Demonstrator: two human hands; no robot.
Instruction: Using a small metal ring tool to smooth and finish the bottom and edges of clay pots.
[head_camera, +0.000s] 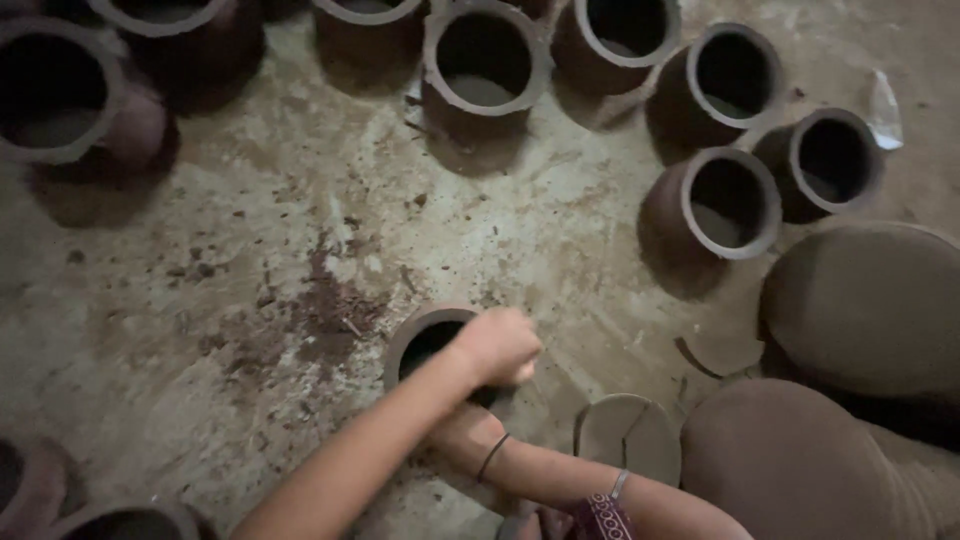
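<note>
Two hands work on one small clay pot on the floor.

The pot sits low in the middle of the head view, its dark mouth open upward. The left hand rests at the pot's rim with its grip curled closed; what it has hold of cannot be told. The right hand, a dark band at its wrist, lies under the left forearm against the pot's near side, and its grip is hidden. Dark crumbs are scattered just left of the pot. A flat clay disc lies near on the right. More pots stand in a row along the top, well apart.
</note>
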